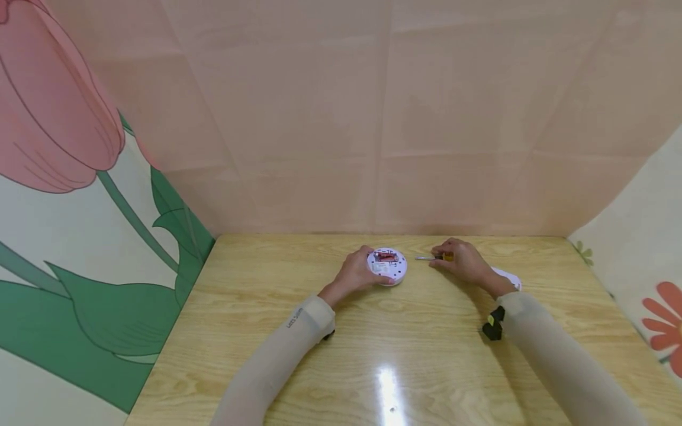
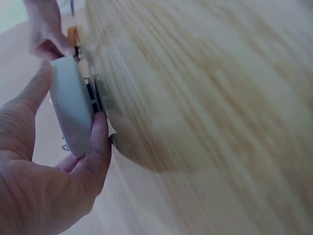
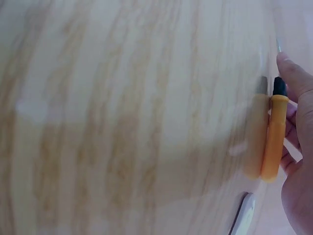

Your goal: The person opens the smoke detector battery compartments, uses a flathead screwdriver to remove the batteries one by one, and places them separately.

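A round white device (image 1: 395, 274) lies near the back of the table, its open compartment facing up with red batteries (image 1: 386, 257) inside. My left hand (image 1: 356, 270) grips its rim from the left, thumb and fingers on opposite sides; the left wrist view shows the device (image 2: 71, 105) edge-on. To the right, my right hand (image 1: 463, 261) pinches a screwdriver (image 3: 275, 137) with a yellow handle and black collar, low at the table surface. Its metal shaft (image 1: 424, 258) points left toward the device, apart from it. Some of the right fingers are hidden behind the handle.
A flat white piece (image 1: 508, 277) lies on the wooden table (image 1: 405, 343) behind the right wrist, partly hidden by it. A beige cloth wall (image 1: 373, 148) rises at the table's back edge. Flower-printed sheets (image 1: 69, 236) stand at both sides.
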A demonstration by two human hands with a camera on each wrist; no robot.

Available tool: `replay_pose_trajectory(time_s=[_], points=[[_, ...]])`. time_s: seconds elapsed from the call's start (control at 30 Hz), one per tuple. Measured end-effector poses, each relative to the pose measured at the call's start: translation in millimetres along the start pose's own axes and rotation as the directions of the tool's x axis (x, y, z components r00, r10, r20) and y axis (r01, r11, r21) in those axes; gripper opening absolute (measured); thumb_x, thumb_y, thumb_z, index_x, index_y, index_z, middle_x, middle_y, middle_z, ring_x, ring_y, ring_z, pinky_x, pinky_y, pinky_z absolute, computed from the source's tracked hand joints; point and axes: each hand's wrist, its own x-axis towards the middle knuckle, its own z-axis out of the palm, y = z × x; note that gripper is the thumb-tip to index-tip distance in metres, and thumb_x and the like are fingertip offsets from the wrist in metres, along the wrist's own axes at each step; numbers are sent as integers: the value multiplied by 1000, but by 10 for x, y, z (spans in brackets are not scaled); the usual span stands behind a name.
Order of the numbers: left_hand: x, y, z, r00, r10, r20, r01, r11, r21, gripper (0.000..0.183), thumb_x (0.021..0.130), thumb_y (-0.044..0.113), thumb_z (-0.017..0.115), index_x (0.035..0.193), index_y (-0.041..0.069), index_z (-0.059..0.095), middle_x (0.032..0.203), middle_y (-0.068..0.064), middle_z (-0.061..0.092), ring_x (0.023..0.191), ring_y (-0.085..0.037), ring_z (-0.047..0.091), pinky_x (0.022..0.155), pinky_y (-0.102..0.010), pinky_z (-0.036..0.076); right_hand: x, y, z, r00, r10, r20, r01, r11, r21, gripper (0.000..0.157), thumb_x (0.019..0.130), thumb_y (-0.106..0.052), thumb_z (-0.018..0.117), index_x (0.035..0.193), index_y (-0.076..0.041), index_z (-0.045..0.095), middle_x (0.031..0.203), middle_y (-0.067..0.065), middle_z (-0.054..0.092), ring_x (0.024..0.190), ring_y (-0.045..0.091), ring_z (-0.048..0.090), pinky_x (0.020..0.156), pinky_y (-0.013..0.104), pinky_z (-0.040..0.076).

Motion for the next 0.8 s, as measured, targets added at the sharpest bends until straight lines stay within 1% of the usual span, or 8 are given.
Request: replay_pose_trajectory(time_s=[0.07, 0.13, 0.27, 0.43, 0.53, 0.63, 0.8], points=[[-1, 3, -4, 1000, -1, 0, 1, 1000, -4, 95, 72, 47, 99, 145, 4, 54, 132, -11, 68, 117, -24, 65, 102, -38, 55, 6, -20, -18, 1000, -10, -14, 11, 1000, 4, 41, 88, -19, 89, 119, 4, 77, 105, 18, 75, 92, 34, 71, 79, 53, 58], [-2, 3, -9, 1000, -2, -1, 2, 1000, -8, 95, 72, 47, 99, 145, 4, 54, 132, -11, 68, 117, -24, 65, 101, -38, 55, 20, -42, -32, 999, -37, -34, 38, 999, 8, 43, 86, -16, 90, 119, 7, 75, 104, 20, 75, 91, 37, 72, 78, 56, 59], [-2, -2, -12, 1000, -4, -2, 4, 1000, -4, 95, 72, 47, 99, 145, 4, 54, 132, -11, 68, 118, -25, 65, 102, -38, 54, 65, -94, -58, 993, -94, -66, 96, 995, 14, 45, 85, -13, 90, 120, 10, 73, 104, 23, 76, 91, 40, 73, 76, 57, 60], [-6, 5, -14, 1000, -8, 0, 8, 1000, 4, 96, 73, 47, 98, 146, 4, 54, 134, -12, 68, 121, -26, 64, 105, -38, 53, 126, -199, -109, 995, -97, -34, 98, 995, 19, 49, 88, -19, 89, 125, 8, 72, 113, 24, 76, 101, 43, 73, 82, 58, 59], [-8, 12, -13, 1000, -13, 2, 13, 1000, 5, 95, 73, 47, 98, 146, 4, 54, 134, -12, 68, 121, -26, 65, 105, -39, 54, 155, -269, -130, 994, -110, -27, 111, 994, 22, 52, 87, -21, 89, 126, 7, 71, 115, 23, 75, 101, 43, 73, 81, 57, 59], [-6, 14, -9, 1000, -17, -1, 17, 1000, 3, 95, 73, 48, 98, 145, 4, 55, 133, -12, 68, 120, -26, 65, 104, -39, 54, 183, -334, -134, 991, -130, -40, 131, 991, 33, 53, 85, -21, 91, 126, 7, 71, 115, 23, 75, 101, 43, 73, 80, 55, 60], [-4, 6, -2, 1000, -14, -5, 14, 1000, 5, 94, 72, 48, 98, 144, 4, 55, 132, -11, 69, 118, -25, 65, 103, -38, 54, 233, -449, -158, 989, -149, -27, 150, 988, 39, 55, 86, -23, 90, 129, 6, 71, 118, 25, 75, 105, 45, 72, 84, 57, 60]])
